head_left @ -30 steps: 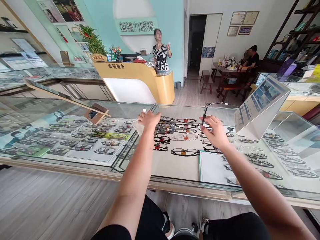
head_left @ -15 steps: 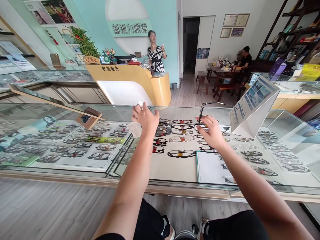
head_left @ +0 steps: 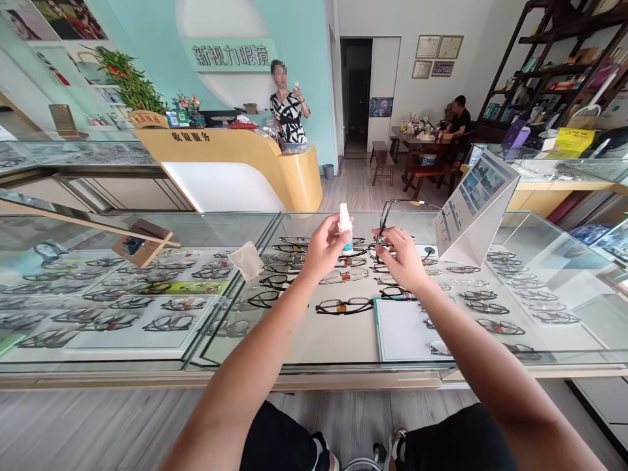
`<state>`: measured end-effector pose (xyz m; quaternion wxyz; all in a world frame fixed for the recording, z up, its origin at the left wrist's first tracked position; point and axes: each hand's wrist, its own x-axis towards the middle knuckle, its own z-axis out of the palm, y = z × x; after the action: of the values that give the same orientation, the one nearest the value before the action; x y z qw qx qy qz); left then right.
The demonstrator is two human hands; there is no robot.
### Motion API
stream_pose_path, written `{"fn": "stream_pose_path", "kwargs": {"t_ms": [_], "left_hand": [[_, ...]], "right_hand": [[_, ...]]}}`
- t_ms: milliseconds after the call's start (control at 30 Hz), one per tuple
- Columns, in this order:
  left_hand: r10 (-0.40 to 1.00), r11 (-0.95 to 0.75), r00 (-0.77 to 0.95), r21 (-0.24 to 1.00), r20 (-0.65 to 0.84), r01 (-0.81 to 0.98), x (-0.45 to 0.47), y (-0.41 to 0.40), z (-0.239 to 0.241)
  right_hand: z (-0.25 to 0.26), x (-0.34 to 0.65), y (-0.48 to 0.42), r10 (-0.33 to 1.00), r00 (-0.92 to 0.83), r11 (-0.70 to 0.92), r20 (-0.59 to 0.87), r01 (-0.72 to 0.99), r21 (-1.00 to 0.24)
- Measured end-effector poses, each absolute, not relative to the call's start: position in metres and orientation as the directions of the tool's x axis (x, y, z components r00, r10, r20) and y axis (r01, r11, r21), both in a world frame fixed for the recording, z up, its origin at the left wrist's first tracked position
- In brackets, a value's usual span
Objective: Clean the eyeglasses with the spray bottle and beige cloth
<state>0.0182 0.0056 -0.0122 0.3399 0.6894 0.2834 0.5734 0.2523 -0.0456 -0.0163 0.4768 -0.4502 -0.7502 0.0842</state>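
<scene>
My left hand [head_left: 324,243] is closed around a small white spray bottle [head_left: 345,226] with a blue label, held upright above the glass counter. Just to its right, my right hand [head_left: 400,255] pinches a pair of dark-framed glasses [head_left: 385,219] by the front, the temples reaching up and to the right. Bottle and glasses are close but apart. A pale folded cloth [head_left: 246,261] lies on the glass to the left of my left hand. Under the glass, several rows of glasses [head_left: 344,305] are laid out.
A wooden-framed mirror [head_left: 142,242] stands at the left and a white display card [head_left: 475,206] at the right of the glass counter [head_left: 294,353]. Beyond are a yellow reception desk [head_left: 299,176] with a person [head_left: 289,111] behind it, and another person [head_left: 458,121] seated at a table.
My left hand has moved right, away from above the cloth and towards the glasses, and the bottle in it now shows upright. My right hand still holds the glasses. The view has shifted slightly right.
</scene>
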Motion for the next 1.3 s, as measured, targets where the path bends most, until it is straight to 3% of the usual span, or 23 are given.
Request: {"fn": "stream_pose_path", "kwargs": {"t_ms": [133, 267, 567, 867, 1300], "left_hand": [[0.879, -0.37, 0.245, 0.91, 0.408, -0.189, 0.018, 0.011, -0.014], [0.908, -0.178, 0.305, 0.922, 0.289, -0.344, 0.019, 0.008, -0.009], [0.917, 0.067, 0.384, 0.91, 0.106, -0.41, 0.017, -0.007, 0.017], [0.884, 0.12, 0.461, 0.913, 0.08, -0.39, 0.017, -0.013, 0.021], [0.902, 0.134, 0.429, 0.905, 0.057, -0.403, 0.017, -0.012, 0.02]], "right_hand": [[-0.014, 0.253, -0.046, 0.766, -0.125, 0.57, 0.63, 0.584, -0.577], [-0.014, 0.253, -0.044, 0.771, -0.114, 0.581, 0.626, 0.528, -0.62], [-0.009, 0.253, -0.045, 0.845, -0.153, 0.533, 0.513, 0.331, -0.779], [-0.005, 0.253, -0.05, 0.866, -0.209, 0.498, 0.455, 0.263, -0.827], [-0.004, 0.252, -0.051, 0.877, -0.218, 0.47, 0.428, 0.2, -0.86]]}}
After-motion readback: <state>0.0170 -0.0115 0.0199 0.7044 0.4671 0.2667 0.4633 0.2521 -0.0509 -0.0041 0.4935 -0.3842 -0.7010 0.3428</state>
